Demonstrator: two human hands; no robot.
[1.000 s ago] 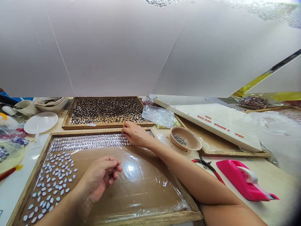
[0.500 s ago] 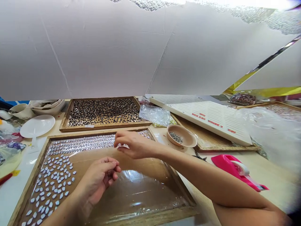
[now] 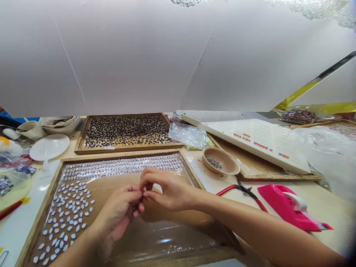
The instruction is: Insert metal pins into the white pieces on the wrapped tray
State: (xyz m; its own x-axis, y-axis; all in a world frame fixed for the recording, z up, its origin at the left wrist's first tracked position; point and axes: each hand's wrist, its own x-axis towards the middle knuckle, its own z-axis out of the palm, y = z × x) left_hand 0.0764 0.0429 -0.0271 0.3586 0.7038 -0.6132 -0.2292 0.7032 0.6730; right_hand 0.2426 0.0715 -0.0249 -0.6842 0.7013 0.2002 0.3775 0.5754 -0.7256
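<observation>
Two grips meet above the tray: right hand pinched shut against the curled-shut left hand, contents indiscernible.

A wooden tray of dark beads sits at the back, a clear bag just beside it. A tan bowl holds small metal bits; red-handled cutters and a pink tape dispenser lie to the right, a white plate to the left

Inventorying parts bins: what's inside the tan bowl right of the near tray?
The bowl holds a small heap of tiny dark metallic pieces towards its left side; the rest of its floor shows bare. Its near rim hides the near inner wall.
</observation>
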